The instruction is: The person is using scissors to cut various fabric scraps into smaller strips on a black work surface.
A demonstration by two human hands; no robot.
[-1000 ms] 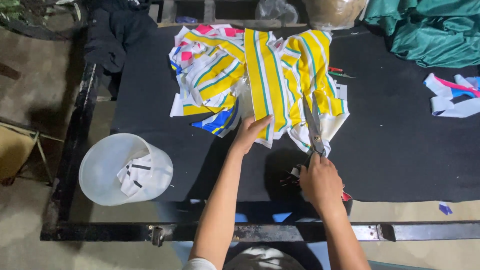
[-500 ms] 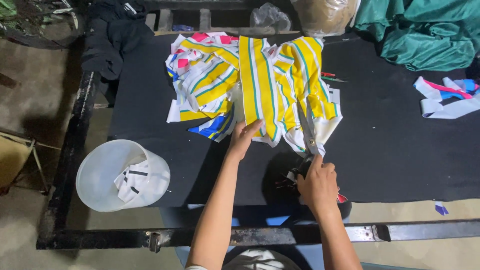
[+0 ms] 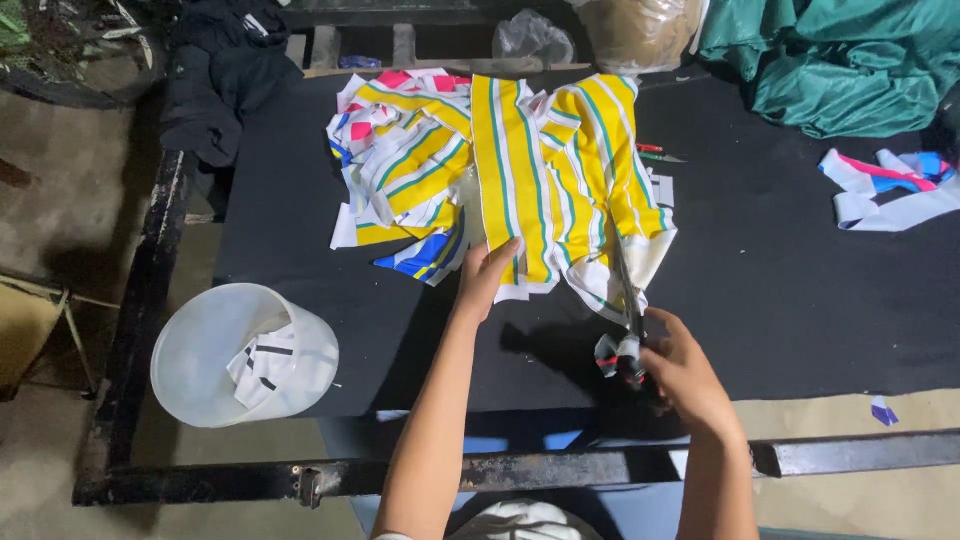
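You are standing at a black work table (image 3: 800,300) that is filling most of the frame, looking down at your two bare arms reaching up from the bottom centre. Your left hand (image 3: 492,272) is lying flat, fingers released and spread, pressing on the lower edge of a yellow striped fabric piece (image 3: 515,170) in the upper middle of the frame. Your right hand (image 3: 680,370), in the lower right of centre, is grasping the handles of a pair of scissors (image 3: 628,300); the fingers are wrapped around them, and the blades are pointing up the frame into the fabric's right-hand edge. Whether the blades are parted or closed is too small to tell.

To cut well here, you are best keeping the flat hand near the cut line but clear to the left of the blades, holding the cloth taut so it is not bunching. Following a stripe as a guide looks sensible, with the lower blade sliding along the table.

A pile of striped offcuts (image 3: 405,165) in yellow, white, blue and pink is lying just left of the fabric, touching it. A white plastic bucket (image 3: 190,355) holding a few scraps is sitting at the lower left, at the table's corner. Green cloth (image 3: 840,60) is heaped in the upper right, and loose white, pink and blue strips (image 3: 890,190) are lying at the right edge.
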